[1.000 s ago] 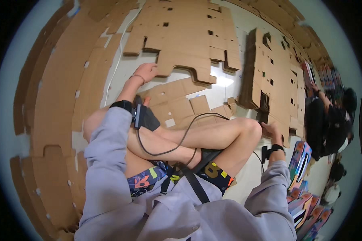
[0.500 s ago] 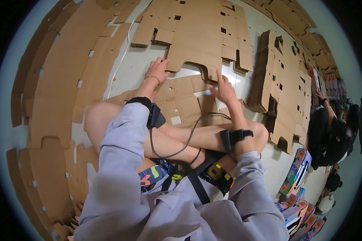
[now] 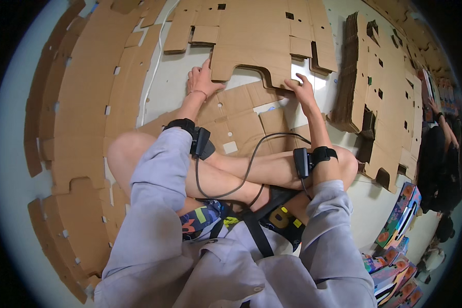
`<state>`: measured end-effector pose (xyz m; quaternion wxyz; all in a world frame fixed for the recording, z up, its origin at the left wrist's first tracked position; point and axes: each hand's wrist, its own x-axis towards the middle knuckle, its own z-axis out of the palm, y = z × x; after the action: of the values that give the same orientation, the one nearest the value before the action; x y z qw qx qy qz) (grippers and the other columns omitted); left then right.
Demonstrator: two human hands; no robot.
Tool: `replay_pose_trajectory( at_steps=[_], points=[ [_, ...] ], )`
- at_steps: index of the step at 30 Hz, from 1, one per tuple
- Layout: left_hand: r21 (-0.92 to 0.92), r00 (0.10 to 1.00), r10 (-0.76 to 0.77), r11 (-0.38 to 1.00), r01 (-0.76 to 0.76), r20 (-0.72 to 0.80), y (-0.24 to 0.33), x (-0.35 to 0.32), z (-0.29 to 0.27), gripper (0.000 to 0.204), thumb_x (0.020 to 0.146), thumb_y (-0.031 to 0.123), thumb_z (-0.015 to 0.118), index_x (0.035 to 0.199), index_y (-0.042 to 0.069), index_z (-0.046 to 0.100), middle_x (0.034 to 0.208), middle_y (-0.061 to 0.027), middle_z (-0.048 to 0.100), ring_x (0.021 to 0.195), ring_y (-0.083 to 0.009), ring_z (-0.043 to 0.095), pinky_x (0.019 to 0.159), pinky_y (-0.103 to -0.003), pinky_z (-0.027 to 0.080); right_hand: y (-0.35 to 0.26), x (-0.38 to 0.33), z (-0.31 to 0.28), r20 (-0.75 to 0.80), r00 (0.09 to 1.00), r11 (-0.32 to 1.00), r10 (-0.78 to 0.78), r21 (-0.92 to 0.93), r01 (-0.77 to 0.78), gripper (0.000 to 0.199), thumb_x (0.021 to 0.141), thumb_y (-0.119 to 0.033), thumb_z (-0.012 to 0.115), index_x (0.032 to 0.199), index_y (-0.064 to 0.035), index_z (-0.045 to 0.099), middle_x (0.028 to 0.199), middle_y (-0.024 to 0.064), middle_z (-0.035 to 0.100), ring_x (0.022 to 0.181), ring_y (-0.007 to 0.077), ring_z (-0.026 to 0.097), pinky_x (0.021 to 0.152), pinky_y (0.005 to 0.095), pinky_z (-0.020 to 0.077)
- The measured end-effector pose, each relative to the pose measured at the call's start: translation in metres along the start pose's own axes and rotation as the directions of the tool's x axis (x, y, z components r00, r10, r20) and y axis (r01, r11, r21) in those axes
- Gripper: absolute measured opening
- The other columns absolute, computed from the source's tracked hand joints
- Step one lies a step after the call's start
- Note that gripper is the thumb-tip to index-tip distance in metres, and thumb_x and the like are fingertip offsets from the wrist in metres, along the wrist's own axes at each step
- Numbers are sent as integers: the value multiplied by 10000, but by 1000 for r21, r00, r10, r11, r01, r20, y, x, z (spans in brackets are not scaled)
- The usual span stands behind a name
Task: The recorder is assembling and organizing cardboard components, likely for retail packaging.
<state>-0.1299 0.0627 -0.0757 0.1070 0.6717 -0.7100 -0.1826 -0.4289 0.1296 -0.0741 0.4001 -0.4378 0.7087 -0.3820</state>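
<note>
A stack of flat brown cardboard blanks [image 3: 256,41] lies in front of me on the floor, a notch cut into its near edge. At its near left corner is my left hand [image 3: 200,84], fingers spread along the side and thumb stretched toward the front edge. My right hand [image 3: 304,92] is at the near right corner, thumb and forefinger apart, the thumb seeming to touch the board. Neither hand visibly grips a sheet. Between my hands and my crossed legs lies another flat cardboard piece [image 3: 241,110], with small holes in it.
A thicker cardboard stack [image 3: 390,102] stands to the right. Large cardboard sheets [image 3: 95,102] cover the left side. A white cable [image 3: 151,77] runs along the floor. Colourful boxes [image 3: 398,215] sit at lower right, near another person [image 3: 441,154]. A black cable [image 3: 249,167] links my wrist straps.
My right hand has moved right, from beside the notch to the near right corner, its fingers opening. My left fingers have spread at the left corner. The whole view has shifted slightly.
</note>
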Motion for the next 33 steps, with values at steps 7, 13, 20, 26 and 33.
replay_pose_trajectory(
  at_steps=[7, 13, 20, 26, 33],
  points=[
    [178, 1000, 6, 984, -4, -13, 2, 10, -8, 763, 524, 368, 808, 1190, 181, 486, 1100, -143, 498, 1014, -347, 478, 889, -416, 400, 8, 14, -5, 126, 983, 965, 131, 210, -156, 307, 733, -260, 680, 885, 2, 634, 697, 47, 572, 619, 130, 467, 559, 278, 385],
    [-6, 996, 28, 1000, -28, 89, -2, 15, -29, 777, 473, 346, 839, 1132, 120, 495, 1087, -141, 495, 988, -340, 496, 856, -391, 433, -21, 0, -3, 168, 978, 934, 122, 315, -171, 309, 799, -234, 638, 979, 5, 559, 865, 83, 599, 731, 163, 562, 623, 298, 464],
    [-285, 919, 280, 890, -356, -277, 34, -1, -97, 583, 510, 253, 823, 995, 56, 566, 961, -154, 540, 948, -309, 523, 827, -361, 435, -71, -37, -43, -82, 996, 792, -42, 605, 83, 305, 860, -273, 587, 980, 2, 535, 694, 59, 564, 582, 130, 565, 536, 248, 490],
    [-152, 977, 195, 972, -181, 84, 20, -45, -91, 539, 505, 268, 821, 940, 57, 581, 919, -151, 607, 890, -322, 572, 787, -388, 450, -58, -67, -55, 150, 987, 997, 62, 44, -69, 355, 787, -291, 607, 951, 12, 522, 733, 122, 594, 582, 180, 590, 552, 270, 480],
    [455, 853, 95, 813, -364, 513, 20, -45, -75, 628, 533, 465, 780, 1013, 98, 608, 983, -110, 645, 947, -249, 614, 811, -427, 463, -25, -88, -19, 249, 958, 735, 140, -675, 68, 617, 703, -446, 682, 1076, 9, 494, 1028, 256, 570, 990, 377, 538, 853, 394, 436]
  ],
)
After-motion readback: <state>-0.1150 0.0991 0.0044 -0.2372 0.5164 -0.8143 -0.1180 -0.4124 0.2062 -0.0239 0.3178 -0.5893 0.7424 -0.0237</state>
